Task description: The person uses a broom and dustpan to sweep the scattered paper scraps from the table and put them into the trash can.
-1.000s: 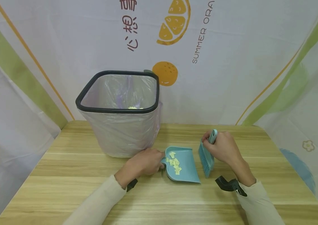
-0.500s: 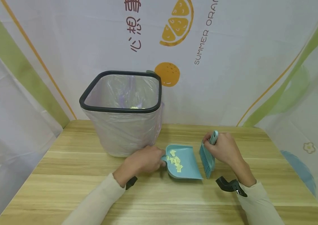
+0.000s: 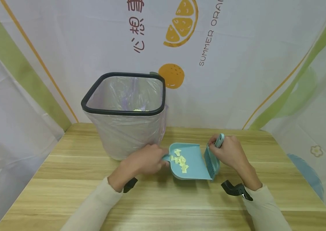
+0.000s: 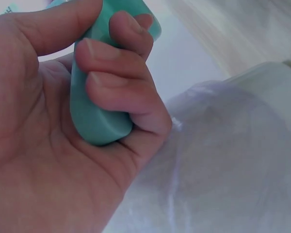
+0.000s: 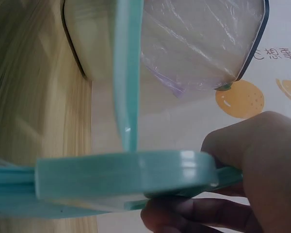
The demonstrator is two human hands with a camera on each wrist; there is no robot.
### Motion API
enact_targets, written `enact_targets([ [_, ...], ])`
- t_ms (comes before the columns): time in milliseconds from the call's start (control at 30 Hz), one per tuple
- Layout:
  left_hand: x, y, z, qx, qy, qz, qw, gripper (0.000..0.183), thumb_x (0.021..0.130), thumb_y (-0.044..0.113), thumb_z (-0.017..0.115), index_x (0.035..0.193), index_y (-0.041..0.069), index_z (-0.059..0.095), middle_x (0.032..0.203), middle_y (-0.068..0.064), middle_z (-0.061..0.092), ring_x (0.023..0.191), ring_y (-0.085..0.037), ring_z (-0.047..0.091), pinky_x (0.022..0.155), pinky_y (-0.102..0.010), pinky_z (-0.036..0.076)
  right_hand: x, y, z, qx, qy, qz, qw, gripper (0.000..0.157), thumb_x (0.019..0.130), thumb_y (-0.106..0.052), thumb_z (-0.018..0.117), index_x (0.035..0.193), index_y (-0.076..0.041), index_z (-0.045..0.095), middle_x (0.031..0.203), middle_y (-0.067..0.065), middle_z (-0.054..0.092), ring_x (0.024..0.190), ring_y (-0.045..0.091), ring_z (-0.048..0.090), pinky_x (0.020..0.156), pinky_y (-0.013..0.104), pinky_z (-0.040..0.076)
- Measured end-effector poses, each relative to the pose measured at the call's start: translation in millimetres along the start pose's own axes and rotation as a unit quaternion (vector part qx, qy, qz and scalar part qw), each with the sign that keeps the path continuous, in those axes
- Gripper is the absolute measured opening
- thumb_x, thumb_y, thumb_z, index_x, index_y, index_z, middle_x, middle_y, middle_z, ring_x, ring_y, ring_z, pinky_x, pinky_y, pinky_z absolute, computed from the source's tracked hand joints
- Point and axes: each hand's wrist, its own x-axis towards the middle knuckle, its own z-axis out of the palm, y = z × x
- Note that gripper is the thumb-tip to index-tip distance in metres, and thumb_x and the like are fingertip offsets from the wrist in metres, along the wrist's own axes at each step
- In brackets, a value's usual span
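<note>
My left hand (image 3: 147, 159) grips the handle of a light blue dustpan (image 3: 194, 157), raised a little over the table. In the left wrist view, curled fingers wrap the teal handle (image 4: 99, 119). Several pale yellow paper scraps (image 3: 181, 160) lie in the pan near its handle side. My right hand (image 3: 231, 150) holds a matching hand brush (image 3: 213, 165), handle up and bristles facing the pan. The pan's open edge appears to meet the bristles at the near corner. In the right wrist view, fingers and thumb hold the brush (image 5: 121, 177); its handle is partly hidden.
A bin with a black rim (image 3: 122, 112) and a clear liner stands behind my left hand, with some yellow scraps visible inside. The wooden table (image 3: 180, 205) ends at a printed white curtain (image 3: 223, 96) at the back, with more curtain on both sides.
My left hand has lifted the dustpan and moved it slightly away from me and right, closing the gap to the brush. The scraps stay in the pan. My right hand is nearly still.
</note>
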Motion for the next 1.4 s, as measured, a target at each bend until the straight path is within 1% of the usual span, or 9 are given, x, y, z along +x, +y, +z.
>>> enact_targets([
  [200, -6.5, 2.7, -10.3, -0.006, 0.005, 0.011, 0.9999, 0.014, 0.105, 0.018, 0.075, 0.096, 0.013, 0.066, 0.078, 0.004, 0.057, 0.074, -0.017, 0.056, 0.072, -0.038, 0.051, 0, 0, -0.4, 0.003, -0.005, -0.003, 1.0, 0.016, 0.094, -0.003, 0.066, 0.088, -0.008, 0.08, 0.075, -0.001, 0.075, 0.058, 0.01, 0.057, 0.056, 0.031, 0.048],
  [367, -12.2, 5.2, -16.8, -0.024, -0.006, 0.018, 0.9995, 0.017, 0.104, 0.017, 0.077, 0.094, 0.014, 0.065, 0.075, 0.005, 0.053, 0.071, -0.015, 0.053, 0.068, -0.034, 0.049, -1, 0, -0.2, 0.001, -0.005, -0.01, 1.0, 0.015, 0.094, -0.002, 0.067, 0.088, -0.007, 0.079, 0.075, -0.001, 0.075, 0.058, 0.009, 0.057, 0.057, 0.031, 0.049],
  [533, -16.7, 7.8, -22.5, -0.028, -0.011, 0.021, 0.9993, 0.017, 0.105, 0.018, 0.078, 0.095, 0.014, 0.065, 0.074, 0.006, 0.051, 0.068, -0.013, 0.052, 0.066, -0.031, 0.047, -1, 1, -0.3, 0.001, -0.007, -0.01, 1.0, 0.015, 0.094, -0.002, 0.067, 0.088, -0.007, 0.079, 0.074, -0.001, 0.075, 0.057, 0.009, 0.057, 0.057, 0.031, 0.049],
  [700, -18.3, 7.8, -25.8, -0.023, -0.006, 0.033, 0.9992, 0.018, 0.104, 0.018, 0.079, 0.093, 0.015, 0.065, 0.073, 0.008, 0.051, 0.067, -0.011, 0.05, 0.065, -0.03, 0.047, -2, 1, -1.5, 0.001, -0.009, -0.004, 1.0, 0.014, 0.095, -0.002, 0.068, 0.089, -0.007, 0.079, 0.074, -0.001, 0.074, 0.058, 0.01, 0.056, 0.057, 0.031, 0.049],
  [900, -21.1, 6.7, -28.0, -0.032, 0.007, 0.054, 0.998, 0.02, 0.103, 0.017, 0.08, 0.091, 0.015, 0.063, 0.071, 0.009, 0.048, 0.064, -0.008, 0.047, 0.063, -0.028, 0.045, -1, 1, -1.1, 0.003, -0.011, -0.002, 1.0, 0.012, 0.094, -0.002, 0.069, 0.089, -0.006, 0.079, 0.074, -0.001, 0.074, 0.058, 0.01, 0.057, 0.057, 0.031, 0.049],
  [1100, -23.2, 8.6, -29.6, -0.028, 0.023, 0.077, 0.9964, 0.022, 0.103, 0.019, 0.081, 0.09, 0.015, 0.063, 0.072, 0.011, 0.047, 0.064, -0.006, 0.046, 0.063, -0.027, 0.045, -1, 1, -1.4, 0.003, -0.011, -0.001, 1.0, 0.012, 0.094, -0.003, 0.069, 0.088, -0.007, 0.078, 0.073, -0.002, 0.073, 0.06, 0.01, 0.059, 0.058, 0.031, 0.05],
  [1167, -23.4, 8.9, -30.1, -0.027, 0.023, 0.081, 0.9961, 0.022, 0.103, 0.02, 0.08, 0.091, 0.015, 0.063, 0.072, 0.011, 0.047, 0.065, -0.005, 0.046, 0.063, -0.026, 0.045, -2, 1, -1.6, 0.003, -0.011, 0.0, 1.0, 0.013, 0.094, -0.003, 0.068, 0.088, -0.007, 0.078, 0.073, -0.003, 0.073, 0.06, 0.011, 0.058, 0.059, 0.031, 0.05],
  [1300, -24.8, 8.8, -34.5, -0.032, 0.024, 0.086, 0.9955, 0.021, 0.104, 0.02, 0.079, 0.091, 0.015, 0.064, 0.072, 0.011, 0.048, 0.065, -0.005, 0.046, 0.063, -0.026, 0.045, -1, 1, -1.4, 0.001, -0.011, 0.001, 1.0, 0.013, 0.093, -0.003, 0.068, 0.087, -0.008, 0.078, 0.072, -0.004, 0.072, 0.06, 0.011, 0.057, 0.058, 0.031, 0.049],
  [1400, -25.1, 9.5, -40.9, -0.032, 0.024, 0.09, 0.9951, 0.021, 0.104, 0.02, 0.08, 0.091, 0.015, 0.064, 0.072, 0.011, 0.048, 0.065, -0.005, 0.046, 0.064, -0.026, 0.046, -1, 0, -1.3, -0.001, -0.012, 0.002, 1.0, 0.013, 0.093, -0.003, 0.068, 0.087, -0.009, 0.078, 0.07, -0.005, 0.071, 0.059, 0.01, 0.057, 0.057, 0.031, 0.048],
])
